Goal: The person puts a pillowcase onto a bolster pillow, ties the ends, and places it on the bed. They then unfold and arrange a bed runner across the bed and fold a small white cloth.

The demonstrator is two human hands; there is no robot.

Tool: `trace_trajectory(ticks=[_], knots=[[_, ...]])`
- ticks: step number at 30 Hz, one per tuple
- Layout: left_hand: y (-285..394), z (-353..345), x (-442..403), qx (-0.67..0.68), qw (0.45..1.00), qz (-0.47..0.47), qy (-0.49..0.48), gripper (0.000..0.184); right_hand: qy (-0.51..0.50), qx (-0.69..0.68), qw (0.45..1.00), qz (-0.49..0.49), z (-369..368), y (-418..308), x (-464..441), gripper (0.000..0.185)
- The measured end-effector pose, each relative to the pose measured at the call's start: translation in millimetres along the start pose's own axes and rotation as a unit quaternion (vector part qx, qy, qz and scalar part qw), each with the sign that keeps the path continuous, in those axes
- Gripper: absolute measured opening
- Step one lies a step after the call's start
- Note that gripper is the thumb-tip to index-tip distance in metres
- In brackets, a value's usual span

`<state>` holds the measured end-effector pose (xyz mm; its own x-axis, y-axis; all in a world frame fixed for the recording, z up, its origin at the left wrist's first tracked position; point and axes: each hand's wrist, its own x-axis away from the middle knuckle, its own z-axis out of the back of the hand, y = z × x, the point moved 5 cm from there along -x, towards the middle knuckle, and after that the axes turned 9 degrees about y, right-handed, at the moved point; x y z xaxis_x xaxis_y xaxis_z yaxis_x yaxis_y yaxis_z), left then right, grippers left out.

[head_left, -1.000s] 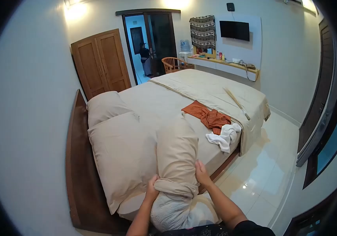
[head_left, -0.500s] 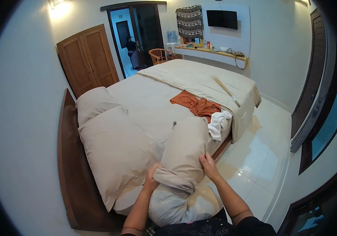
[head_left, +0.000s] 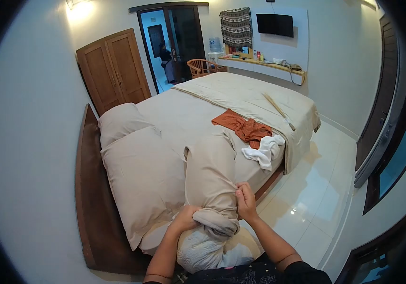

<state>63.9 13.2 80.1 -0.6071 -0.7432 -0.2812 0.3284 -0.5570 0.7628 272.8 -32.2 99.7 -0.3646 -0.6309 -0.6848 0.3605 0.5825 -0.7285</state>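
Note:
A beige pillowcase (head_left: 210,165) is partly over a pale patterned pillow (head_left: 198,248), whose uncovered end rests against my body. My left hand (head_left: 186,217) grips the bunched hem on the left side. On the right side, my right hand (head_left: 245,201) pinches the case's edge between thumb and fingers. The far end of the case lies over the bed (head_left: 170,106). Left of it, against the headboard (head_left: 91,203), are two beige pillows, the nearer one (head_left: 139,184) beside my left hand.
An orange cloth (head_left: 245,128) and a white cloth (head_left: 264,152) lie on the bed's right side, near a stick broom (head_left: 279,111) on the folded blanket. Tiled floor (head_left: 307,189) runs along the right. A person (head_left: 167,64) stands in the far doorway.
The pillowcase's far end has swung left and away from the white cloth. My hands keep their hold on the case. The view has shifted slightly, and the person in the doorway has turned.

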Motion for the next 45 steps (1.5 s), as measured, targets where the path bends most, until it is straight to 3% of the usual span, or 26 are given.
trace_trajectory(ticks=[3, 5, 6, 8, 11, 12, 15, 17, 19, 20, 22, 23, 25, 26, 29, 31, 33, 36, 38, 39, 40, 41, 42, 43, 44, 45], knots=[[3.8, 6.3, 5.2, 0.01, 0.999, -0.001, 0.049, 0.019, 0.015, -0.03, 0.999, -0.042, 4.4, 16.8, 7.5, 0.015], [-5.4, 13.8, 13.6, 0.0, 0.996, 0.039, 0.085, 0.025, -0.001, -0.108, 0.971, -0.215, 7.8, 37.5, 18.8, 0.017], [-16.9, 16.7, 15.1, 0.001, 0.996, 0.039, 0.084, 0.025, 0.0, -0.107, 0.971, -0.215, 12.4, 40.7, 21.3, 0.017], [-37.1, 24.4, 15.9, 0.193, 0.976, -0.043, 0.094, 0.035, -0.02, -0.143, 0.949, -0.279, 20.2, 53.8, 28.3, 0.019], [-27.9, 41.8, 0.6, 0.112, 0.987, -0.065, 0.099, 0.042, -0.002, -0.092, 0.962, -0.259, 43.7, 78.2, 34.5, 0.02], [-24.2, 37.8, -6.3, 0.052, 0.984, -0.106, 0.137, 0.033, 0.004, -0.071, 0.971, -0.23, 48.9, 78.7, 33.1, 0.02], [-34.6, 22.6, -25.2, 0.018, 0.988, -0.082, 0.132, 0.022, 0.067, -0.004, 0.977, -0.2, 62.6, 83.3, 31.2, 0.02], [0.6, 10.8, -29.8, -0.022, 0.984, -0.083, 0.158, 0.013, 0.097, 0.001, 0.973, -0.212, 68.4, 83.7, 29.5, 0.02], [15.3, -10.8, -28.8, 0.006, 0.983, -0.156, 0.095, 0.015, 0.219, -0.028, 0.937, -0.271, 87.1, 107.1, 30.0, 0.02], [23.4, -12.1, -26.0, 0.007, 0.983, -0.157, 0.097, 0.015, 0.214, -0.053, 0.931, -0.29, 96.5, 133.3, 35.1, 0.019], [37.7, -25.9, -17.2, 0.005, 0.996, -0.061, -0.062, 0.016, 0.21, -0.03, 0.932, -0.293, 104.4, 138.1, 40.8, 0.019], [43.1, -19.8, -14.4, 0.004, 0.996, -0.063, -0.06, 0.016, 0.208, -0.008, 0.932, -0.296, 106.8, 140.6, 42.3, 0.019], [55.3, -19.3, 1.8, 0.123, 0.957, -0.015, -0.264, 0.018, 0.203, -0.006, 0.935, -0.292, 104.5, 135.4, 41.8, 0.018], [66.0, -15.4, 4.4, 0.122, 0.947, -0.007, -0.298, 0.022, 0.199, 0.0, 0.935, -0.292, 101.6, 127.1, 41.6, 0.018], [49.1, -15.7, 7.1, 0.179, 0.95, 0.006, -0.257, 0.025, 0.182, -0.039, 0.926, -0.328, 90.1, 126.6, 42.1, 0.019], [21.6, -17.8, 11.1, 0.142, 0.958, 0.062, -0.241, 0.024, 0.175, -0.085, 0.914, -0.357, 81.4, 137.1, 47.1, 0.019], [6.6, 4.7, 11.3, 0.13, 0.986, 0.033, 0.096, 0.024, 0.094, -0.025, 0.923, -0.372, 73.4, 145.4, 53.8, 0.024], [-69.8, 27.0, 46.6, -0.061, 0.953, 0.054, 0.291, 0.023, 0.01, -0.103, 0.876, -0.471, 56.4, 132.6, 79.6, 0.038], [-123.4, 32.1, 80.2, 0.0, 0.947, 0.111, 0.303, 0.038, -0.052, -0.118, 0.853, -0.506, 48.0, 139.5, 102.4, 0.044], [-117.3, 29.7, 88.2, -0.001, 0.946, 0.112, 0.303, 0.038, -0.158, -0.072, 0.879, -0.444, 39.0, 146.1, 109.7, 0.049], [-116.1, 24.3, 102.1, 0.145, 0.913, 0.233, 0.302, 0.049, -0.261, -0.025, 0.889, -0.374, 30.4, 142.0, 113.1, 0.057], [-118.8, 14.3, 117.0, 0.286, 0.845, 0.345, 0.291, 0.059, -0.263, -0.026, 0.889, -0.375, 29.3, 144.4, 112.7, 0.057], [-139.8, 8.3, 124.1, 0.309, 0.87, 0.332, 0.191, 0.081, -0.317, -0.01, 0.872, -0.373, 20.4, 133.1, 106.2, 0.061], [-136.5, 9.4, 128.9, 0.307, 0.87, 0.335, 0.193, 0.081, -0.371, 0.006, 0.852, -0.37, 10.2, 120.4, 102.3, 0.066], [-124.8, 8.2, 128.5, 0.313, 0.883, 0.315, 0.155, 0.086, -0.346, -0.117, 0.854, -0.371, -4.7, 103.3, 95.9, 0.066], [-112.5, 6.6, 126.3, 0.317, 0.894, 0.293, 0.118, 0.093, -0.349, -0.119, 0.853, -0.37, -13.9, 102.4, 95.5, 0.066]])
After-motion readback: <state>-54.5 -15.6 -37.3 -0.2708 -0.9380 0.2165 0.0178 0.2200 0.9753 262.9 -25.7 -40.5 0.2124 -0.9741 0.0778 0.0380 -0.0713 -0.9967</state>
